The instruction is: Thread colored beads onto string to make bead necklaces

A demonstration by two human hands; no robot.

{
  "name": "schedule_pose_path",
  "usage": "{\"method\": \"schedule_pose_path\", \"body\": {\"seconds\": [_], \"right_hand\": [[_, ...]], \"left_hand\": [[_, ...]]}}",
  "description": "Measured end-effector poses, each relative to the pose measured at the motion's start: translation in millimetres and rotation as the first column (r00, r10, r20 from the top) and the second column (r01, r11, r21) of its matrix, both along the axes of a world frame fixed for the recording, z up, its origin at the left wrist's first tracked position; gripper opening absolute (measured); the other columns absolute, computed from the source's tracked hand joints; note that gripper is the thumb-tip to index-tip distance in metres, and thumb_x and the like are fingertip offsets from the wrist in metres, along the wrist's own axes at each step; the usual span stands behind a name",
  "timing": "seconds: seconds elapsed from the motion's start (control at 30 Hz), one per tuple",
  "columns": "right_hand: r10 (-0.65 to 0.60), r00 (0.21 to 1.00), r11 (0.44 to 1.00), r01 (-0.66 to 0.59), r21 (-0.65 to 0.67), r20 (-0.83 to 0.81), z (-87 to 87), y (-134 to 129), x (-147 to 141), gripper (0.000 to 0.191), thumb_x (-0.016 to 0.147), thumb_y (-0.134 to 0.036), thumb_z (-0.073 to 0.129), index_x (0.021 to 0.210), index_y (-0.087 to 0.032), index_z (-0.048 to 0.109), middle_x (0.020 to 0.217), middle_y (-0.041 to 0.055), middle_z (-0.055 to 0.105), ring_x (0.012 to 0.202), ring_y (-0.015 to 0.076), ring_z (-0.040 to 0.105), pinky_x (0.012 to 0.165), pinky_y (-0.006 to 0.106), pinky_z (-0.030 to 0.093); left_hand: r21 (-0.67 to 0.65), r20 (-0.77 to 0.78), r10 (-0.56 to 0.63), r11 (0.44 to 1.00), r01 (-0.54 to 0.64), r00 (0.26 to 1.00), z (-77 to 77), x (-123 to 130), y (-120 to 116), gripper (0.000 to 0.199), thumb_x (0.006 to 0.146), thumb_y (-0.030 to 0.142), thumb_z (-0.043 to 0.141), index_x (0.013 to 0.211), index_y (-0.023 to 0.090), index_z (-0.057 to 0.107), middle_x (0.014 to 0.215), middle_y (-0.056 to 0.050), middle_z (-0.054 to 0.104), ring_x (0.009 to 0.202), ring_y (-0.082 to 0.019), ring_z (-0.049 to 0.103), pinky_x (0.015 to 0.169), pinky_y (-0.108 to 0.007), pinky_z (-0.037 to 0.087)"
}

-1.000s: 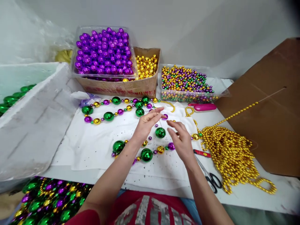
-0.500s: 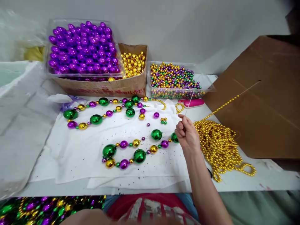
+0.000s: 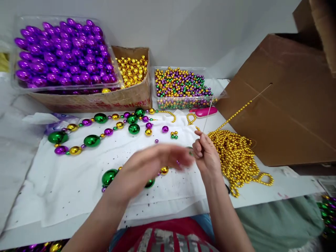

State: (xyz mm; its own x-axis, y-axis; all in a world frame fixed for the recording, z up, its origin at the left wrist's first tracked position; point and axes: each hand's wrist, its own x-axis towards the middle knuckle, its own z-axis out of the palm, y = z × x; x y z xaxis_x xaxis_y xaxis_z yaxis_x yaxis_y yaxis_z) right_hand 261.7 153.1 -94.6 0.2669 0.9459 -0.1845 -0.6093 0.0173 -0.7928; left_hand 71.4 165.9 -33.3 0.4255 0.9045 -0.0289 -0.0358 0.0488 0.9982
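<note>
My right hand [image 3: 207, 150] is closed, pinching a thin white string [image 3: 208, 113] that sticks up stiffly from the fingers. My left hand [image 3: 157, 159] is blurred by motion, its fingers pointing toward the right hand; whether it holds anything is unclear. Under it lies a bead necklace [image 3: 109, 177] of large green, gold and purple beads, mostly hidden by the hand and forearm. Farther back lies a second bead necklace [image 3: 91, 140]. Loose beads lie between them, among them a purple bead [image 3: 165, 129] and a small cluster of gold and green beads [image 3: 174, 135].
At the back stand a clear tray of purple beads [image 3: 63, 56], a carton with gold beads [image 3: 132, 70] and a clear box of small mixed beads [image 3: 181, 84]. A pink-handled tool [image 3: 206, 112] lies before it. Right are piled gold bead strands [image 3: 233, 157] and a large carton [image 3: 283, 115].
My left hand has come into view from the lower left and reaches over the near necklace toward my right hand. The right hand keeps its pinch; the view has turned right.
</note>
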Motion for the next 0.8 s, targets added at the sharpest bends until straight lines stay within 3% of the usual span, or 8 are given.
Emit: {"method": "schedule_pose_path", "body": {"seconds": [0.1, 0.2, 0.23, 0.43, 0.53, 0.63, 0.7, 0.8], "right_hand": [[-0.022, 1.000, 0.999, 0.023, -0.047, 0.015, -9.3, -8, 5, 0.019, 0.083, -0.031, 0.064, 0.097, -0.018, 0.065, 0.052, -0.0079, 0.033, 0.044, 0.0049, 0.024, 0.040, 0.018, 0.018], [0.030, 0.999, 0.995, -0.028, -0.100, 0.016, -13.0, -19, 11, 0.028, 0.081, -0.027, 0.065, 0.107, -0.017, 0.065, 0.057, -0.0058, 0.040, 0.047, 0.0058, 0.029, 0.042, 0.019, 0.022], [0.052, 0.998, 0.992, -0.050, -0.112, 0.020, -12.4, -23, 13, 0.031, 0.080, -0.025, 0.065, 0.110, -0.017, 0.064, 0.059, -0.0050, 0.043, 0.048, 0.0061, 0.031, 0.042, 0.019, 0.023], [0.155, 0.978, 0.981, -0.135, -0.142, 0.139, -6.0, -40, 18, 0.040, 0.081, -0.027, 0.064, 0.119, -0.019, 0.057, 0.068, 0.0004, 0.061, 0.044, 0.0065, 0.036, 0.042, 0.022, 0.025], [0.180, 0.965, 0.976, -0.151, -0.155, 0.191, -11.7, -46, 13, 0.029, 0.081, -0.030, 0.065, 0.108, -0.019, 0.059, 0.068, 0.0011, 0.064, 0.040, 0.0055, 0.034, 0.040, 0.021, 0.022], [0.231, 0.942, 0.962, -0.183, -0.201, 0.245, -22.7, -54, 5, 0.025, 0.081, -0.034, 0.065, 0.100, -0.018, 0.061, 0.065, 0.0017, 0.065, 0.038, 0.0051, 0.032, 0.038, 0.021, 0.019], [0.287, 0.914, 0.944, -0.220, -0.244, 0.286, -29.6, -61, -1, 0.028, 0.081, -0.037, 0.064, 0.101, -0.018, 0.062, 0.061, 0.0012, 0.063, 0.038, 0.0056, 0.032, 0.038, 0.021, 0.019], [0.370, 0.859, 0.913, -0.264, -0.312, 0.355, -35.4, -73, -11, 0.032, 0.082, -0.040, 0.062, 0.105, -0.017, 0.063, 0.054, -0.0010, 0.058, 0.038, 0.0067, 0.033, 0.039, 0.022, 0.022]], "left_hand": [[0.226, -0.353, -0.050, 0.964, 0.137, 0.934, -34.5, 31, 53, 0.025, 0.090, 0.029, 0.049, 0.105, 0.022, 0.067, 0.107, -0.006, 0.066, 0.100, -0.021, 0.059, 0.089, -0.036, 0.047], [0.359, -0.818, 0.084, 0.847, 0.391, 0.569, -80.2, 71, 104, 0.024, 0.087, 0.017, 0.048, 0.101, 0.018, 0.068, 0.110, -0.011, 0.064, 0.108, -0.025, 0.053, 0.093, -0.040, 0.041], [0.347, -0.843, 0.089, 0.844, 0.409, 0.531, -93.0, 81, 115, 0.023, 0.084, 0.012, 0.050, 0.096, 0.015, 0.069, 0.107, -0.014, 0.064, 0.109, -0.027, 0.052, 0.094, -0.042, 0.040], [0.336, -0.838, 0.081, 0.856, 0.393, 0.540, -112.1, 90, 130, 0.019, 0.076, 0.006, 0.055, 0.086, 0.015, 0.068, 0.095, -0.012, 0.065, 0.103, -0.026, 0.054, 0.090, -0.039, 0.040], [0.322, -0.655, 0.056, 0.923, 0.212, 0.753, -100.6, 59, 117, 0.020, 0.084, 0.017, 0.053, 0.100, 0.017, 0.065, 0.100, -0.009, 0.064, 0.093, -0.020, 0.057, 0.081, -0.031, 0.044], [-0.093, -0.016, 0.083, 0.992, -0.084, 0.996, -94.7, 19, 91, 0.019, 0.085, 0.028, 0.057, 0.100, 0.017, 0.064, 0.090, -0.005, 0.063, 0.076, -0.013, 0.058, 0.068, -0.024, 0.045], [-0.399, 0.293, 0.236, 0.911, -0.106, 0.926, -96.8, -5, 72, 0.019, 0.084, 0.030, 0.060, 0.094, 0.015, 0.065, 0.081, -0.004, 0.062, 0.069, -0.010, 0.057, 0.064, -0.021, 0.045], [-0.618, 0.419, 0.406, 0.783, -0.072, 0.812, -104.8, -25, 49, 0.016, 0.085, 0.024, 0.060, 0.092, 0.012, 0.066, 0.076, -0.004, 0.061, 0.067, -0.009, 0.058, 0.064, -0.019, 0.047]]}}
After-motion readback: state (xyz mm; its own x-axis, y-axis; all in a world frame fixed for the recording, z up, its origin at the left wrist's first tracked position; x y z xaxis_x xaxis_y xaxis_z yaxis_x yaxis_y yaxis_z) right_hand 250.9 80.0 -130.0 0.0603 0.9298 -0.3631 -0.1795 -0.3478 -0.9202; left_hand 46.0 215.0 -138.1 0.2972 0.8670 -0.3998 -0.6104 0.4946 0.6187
